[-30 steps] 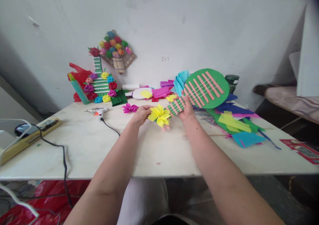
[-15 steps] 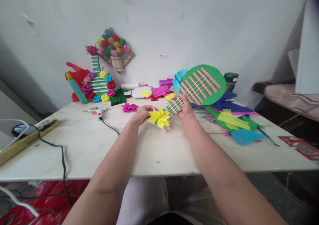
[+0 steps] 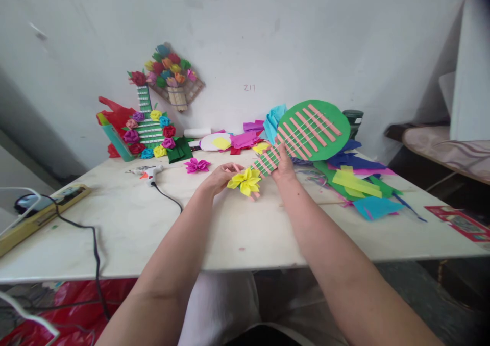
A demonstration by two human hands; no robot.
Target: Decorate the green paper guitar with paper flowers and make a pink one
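A green paper guitar (image 3: 337, 116) with pink strips and white strings is tilted above the table, its round body up to the right. My right hand (image 3: 284, 166) is wrapped round its neck, close to the body. At the neck's lower left end sits a yellow paper flower (image 3: 245, 181). My left hand (image 3: 224, 176) is closed at that flower's left edge, its fingertips partly hidden behind the petals. On the table left of my left hand lies a magenta paper flower (image 3: 197, 166), apart from both hands.
A white glue gun (image 3: 151, 175) with a black cord lies on the left, near a power strip (image 3: 46, 218). Behind stand a flower-covered green guitar (image 3: 149, 127) and a teal bottle (image 3: 118, 141). Coloured paper pieces (image 3: 358, 182) lie on the right. A red card (image 3: 459, 221) is at the right edge.
The view has shifted slightly. Both hands keep their hold on the guitar and the yellow flower, almost unmoved; the flower looks tipped a little flatter.
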